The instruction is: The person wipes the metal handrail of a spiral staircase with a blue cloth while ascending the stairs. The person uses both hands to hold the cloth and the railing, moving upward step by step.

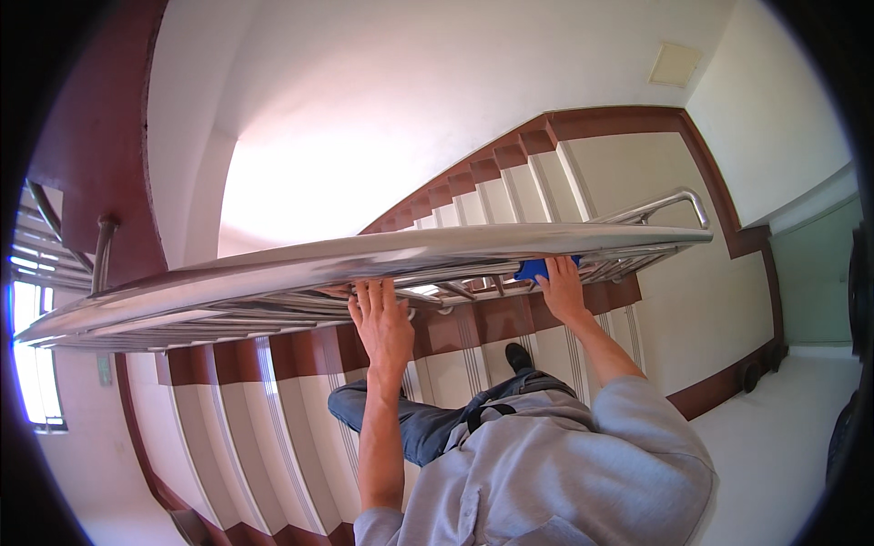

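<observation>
A polished metal stair handrail (423,244) runs across the view before me. Below its thick top tube, my left hand (382,327) lies with its fingertips against the side of the railing; whether they grip a bar I cannot tell. Farther right, my right hand (563,290) presses a blue cloth (530,269) to the underside of the rail. Part of the cloth is hidden behind the fingers and the tube.
Stairs with light treads (280,416) and red-brown edging lie under my legs. Another flight (519,188) shows beyond the railing, with a landing (710,300) at the right. A window (41,368) stands at the far left, a greenish door (816,280) at the far right.
</observation>
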### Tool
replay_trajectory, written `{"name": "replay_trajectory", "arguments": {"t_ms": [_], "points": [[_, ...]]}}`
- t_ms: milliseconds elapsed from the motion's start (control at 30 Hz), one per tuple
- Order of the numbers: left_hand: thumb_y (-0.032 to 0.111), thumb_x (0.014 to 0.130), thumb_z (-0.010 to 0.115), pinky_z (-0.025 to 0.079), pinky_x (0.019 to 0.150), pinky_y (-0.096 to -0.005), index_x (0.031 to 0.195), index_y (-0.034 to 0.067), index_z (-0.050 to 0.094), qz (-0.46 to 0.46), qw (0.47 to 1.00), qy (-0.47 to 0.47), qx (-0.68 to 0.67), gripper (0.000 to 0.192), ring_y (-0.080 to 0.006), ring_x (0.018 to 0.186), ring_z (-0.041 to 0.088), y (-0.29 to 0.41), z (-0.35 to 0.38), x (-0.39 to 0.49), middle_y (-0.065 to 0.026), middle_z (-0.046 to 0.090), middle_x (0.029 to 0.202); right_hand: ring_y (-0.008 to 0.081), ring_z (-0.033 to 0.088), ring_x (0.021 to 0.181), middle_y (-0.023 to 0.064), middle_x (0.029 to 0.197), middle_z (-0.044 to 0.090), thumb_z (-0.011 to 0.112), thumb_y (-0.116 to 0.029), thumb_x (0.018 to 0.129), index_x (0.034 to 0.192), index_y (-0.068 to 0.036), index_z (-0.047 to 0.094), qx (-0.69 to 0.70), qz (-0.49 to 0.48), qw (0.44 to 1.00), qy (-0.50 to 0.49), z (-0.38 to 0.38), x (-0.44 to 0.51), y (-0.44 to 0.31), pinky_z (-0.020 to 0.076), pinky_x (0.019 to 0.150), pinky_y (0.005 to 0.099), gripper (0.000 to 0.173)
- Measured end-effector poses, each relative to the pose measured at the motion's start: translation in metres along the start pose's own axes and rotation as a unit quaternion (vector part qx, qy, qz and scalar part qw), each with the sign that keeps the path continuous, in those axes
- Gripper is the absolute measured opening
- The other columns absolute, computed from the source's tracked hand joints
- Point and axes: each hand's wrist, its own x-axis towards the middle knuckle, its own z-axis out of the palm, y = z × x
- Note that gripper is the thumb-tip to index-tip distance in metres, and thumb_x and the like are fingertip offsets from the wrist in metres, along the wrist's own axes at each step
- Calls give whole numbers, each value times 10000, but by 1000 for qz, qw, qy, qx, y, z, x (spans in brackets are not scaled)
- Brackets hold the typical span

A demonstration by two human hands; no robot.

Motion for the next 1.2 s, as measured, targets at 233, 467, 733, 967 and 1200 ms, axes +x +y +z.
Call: {"name": "replay_trajectory", "arguments": {"t_ms": [233, 467, 733, 967, 1200], "points": [[115, 1016, 727, 294, 1268, -671, 1611, 56, 528, -3, 1000, -18, 2, 631, -460, 1622, 353, 5, -5, 3, -190, 461, 1719, 502, 508, 1380, 260, 1489, 565, 755, -163, 964, 1468, 21, 559, 56, -18, 998, 8, 13, 9, -47, 390, 1191, 592, 571], [-1, 1055, 614, 406, 1237, -555, 1595, 1, 521, -38, 979, 61, -190, 548, -485, 1535, 465, 6, -28, -3, -257, 520, 1640, 509, 516, 1349, 273, 1414, 588, 784, -198, 935, 1458, 20, 571, 111, -130, 985, 35, 23, 46, -155, 391, 1156, 622, 605], [-16, 1097, 566, 487, 1182, -475, 1542, -7, 583, -98, 959, 170, -207, 445, -456, 1443, 578, -4, -40, -37, -268, 584, 1567, 491, 558, 1343, 256, 1444, 604, 861, -238, 870, 1498, -9, 564, 221, -205, 952, 54, 35, 99, -293, 426, 1132, 608, 731], [-9, 1100, 567, 493, 1172, -473, 1535, -8, 591, -86, 959, 168, -213, 436, -464, 1433, 581, -3, -41, -32, -272, 577, 1569, 474, 579, 1355, 272, 1461, 608, 816, -213, 913, 1490, -14, 592, 207, -248, 945, 42, 38, 99, -288, 443, 1146, 587, 650], [22, 1071, 628, 471, 1190, -524, 1521, -2, 602, -37, 970, 127, -203, 451, -515, 1450, 540, 8, -30, -9, -292, 551, 1587, 470, 506, 1460, 243, 1552, 556, 846, -274, 907, 1573, -23, 508, 123, -197, 973, -5, 33, 74, -200, 381, 1224, 583, 788]]}}
